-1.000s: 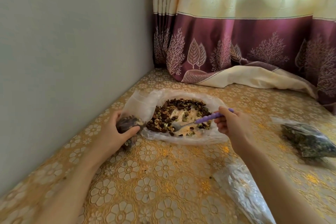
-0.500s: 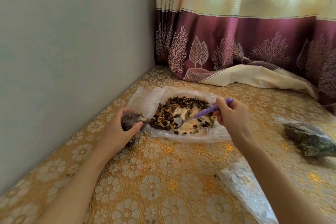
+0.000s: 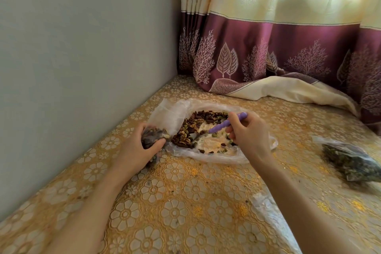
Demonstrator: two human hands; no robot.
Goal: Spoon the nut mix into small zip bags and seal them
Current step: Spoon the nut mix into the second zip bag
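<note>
Left hand (image 3: 137,148) curls around a part-filled small zip bag (image 3: 152,137); right hand (image 3: 248,135) pinches the purple spoon (image 3: 223,125), its bowl seemingly in the nut mix (image 3: 185,136) just left of that grip.

Open tabletop (image 3: 175,202) in front; wall (image 3: 82,47) left, curtain (image 3: 278,57) behind.

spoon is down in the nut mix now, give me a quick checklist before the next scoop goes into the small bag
1. Right hand grips the purple spoon by its handle: ok.
2. Spoon bowl loaded with nuts: cannot tell, it is blurred against the nut mix.
3. Left hand holds the small zip bag upright beside the pile: ok.
4. Bag mouth open wide enough for the spoon: cannot tell, the fingers hide it.
5. Room left in the bag: cannot tell; nuts show high in it.
6. Filled bag lies apart on the right of the table, out of the way: ok.
</note>
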